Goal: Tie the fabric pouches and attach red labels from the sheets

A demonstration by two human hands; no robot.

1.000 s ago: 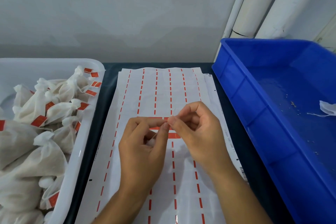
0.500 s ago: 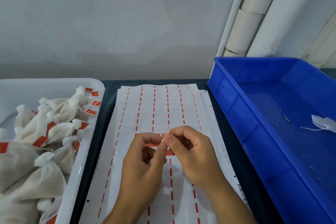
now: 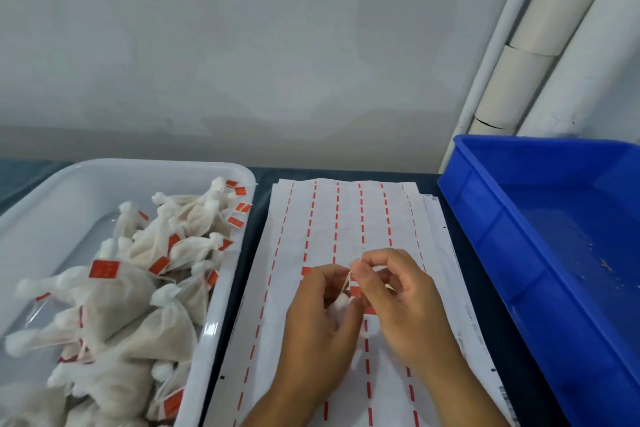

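My left hand (image 3: 317,326) is curled around a small white fabric pouch (image 3: 337,308), mostly hidden in the palm. Its thin drawstring (image 3: 346,282) runs up to my right hand (image 3: 398,291), which pinches the string between thumb and forefinger. Both hands hover over a stack of white label sheets (image 3: 346,218) with dashed red columns. A few solid red labels (image 3: 306,270) show on the sheet beside and under the hands.
A white tray (image 3: 214,322) on the left holds several tied pouches with red labels (image 3: 104,269). A blue plastic bin (image 3: 519,253) stands on the right with crumbs on its floor. White pipes (image 3: 526,55) run up the wall at the back right.
The view has tilted upward, so the hands sit lower in the frame. My right hand has drawn the string up a little from the pouch. The pouch in the bin has left the view.
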